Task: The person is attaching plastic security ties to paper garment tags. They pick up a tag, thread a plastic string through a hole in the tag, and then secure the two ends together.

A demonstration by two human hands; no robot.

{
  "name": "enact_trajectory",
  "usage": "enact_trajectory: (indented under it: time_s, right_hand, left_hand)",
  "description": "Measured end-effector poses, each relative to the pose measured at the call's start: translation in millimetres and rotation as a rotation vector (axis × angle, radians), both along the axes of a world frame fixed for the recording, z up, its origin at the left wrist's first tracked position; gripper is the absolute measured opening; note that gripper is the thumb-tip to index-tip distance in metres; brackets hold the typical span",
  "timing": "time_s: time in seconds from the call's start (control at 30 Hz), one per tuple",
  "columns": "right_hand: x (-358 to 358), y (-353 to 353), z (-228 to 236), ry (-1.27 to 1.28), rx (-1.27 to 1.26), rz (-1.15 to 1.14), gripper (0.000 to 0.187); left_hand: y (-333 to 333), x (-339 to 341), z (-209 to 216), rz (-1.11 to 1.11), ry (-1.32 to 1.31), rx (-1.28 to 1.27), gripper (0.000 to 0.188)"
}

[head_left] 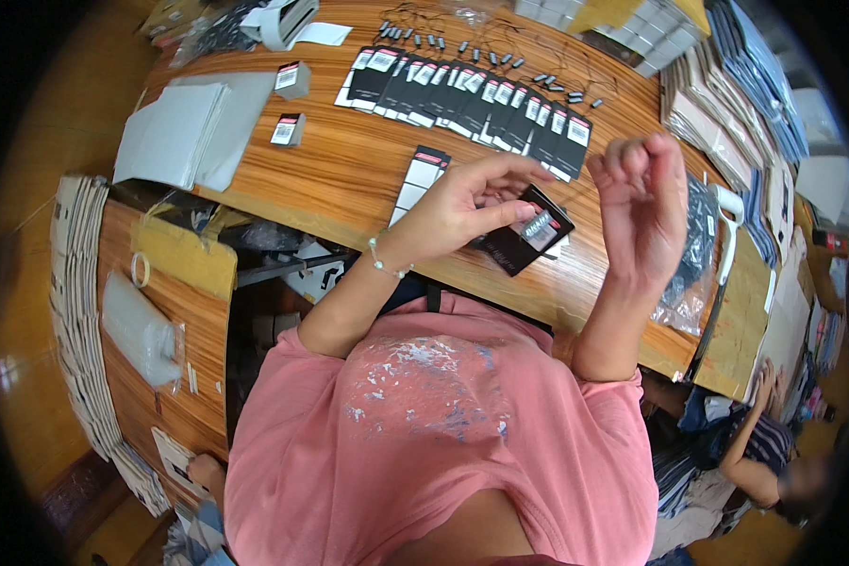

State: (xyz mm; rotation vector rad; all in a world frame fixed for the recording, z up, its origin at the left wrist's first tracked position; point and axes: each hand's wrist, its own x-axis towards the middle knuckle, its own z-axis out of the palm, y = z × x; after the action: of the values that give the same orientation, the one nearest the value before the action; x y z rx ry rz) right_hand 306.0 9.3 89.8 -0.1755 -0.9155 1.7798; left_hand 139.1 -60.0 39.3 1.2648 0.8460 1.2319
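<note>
Above the wooden surface (349,170), my left hand (462,203) pinches a black rectangular card tag (528,236); my right hand (641,203), at three o'clock, is curled on something too thin to tell. Threading seems underway; next needs the tag's hole steady.

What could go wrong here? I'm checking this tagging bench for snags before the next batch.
1. The left hand pinches a black hang tag by one end above the table edge; it could slip off.
2. The raised right hand might brush the overlapped row of tags out of order.
</note>
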Motion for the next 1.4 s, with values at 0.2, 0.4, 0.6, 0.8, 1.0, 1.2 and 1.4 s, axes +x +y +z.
enact_trajectory:
  time_s: [0.2,0.4,0.6,0.8,1.0,1.2,1.4]
  right_hand:
    - [0,-20,12,-0.141,0.347,-0.08,0.023]
    - [-5,-19,14,-0.144,0.263,-0.131,0.02]
    - [-8,-22,3,-0.222,0.139,-0.103,0.013]
    - [-16,-34,2,-0.537,0.123,0.004,0.011]
    - [-33,-37,-6,-0.72,0.324,-0.274,0.018]
    - [-31,-34,-7,-0.769,0.386,-0.375,0.02]
    - [-28,-33,-10,-0.782,0.423,-0.376,0.02]
  left_hand:
    - [11,-89,-30,0.371,0.922,0.084,0.042]
    - [9,-105,-57,0.18,0.863,-0.12,0.054]
    - [5,-97,-48,0.278,0.621,-0.254,0.041]
    - [-7,-63,2,0.392,0.088,-0.175,0.026]
    - [-14,-21,48,0.478,0.364,0.069,0.027]
    - [-14,-10,50,0.48,0.451,0.189,0.017]
    - [-13,-10,50,0.478,0.643,0.344,0.015]
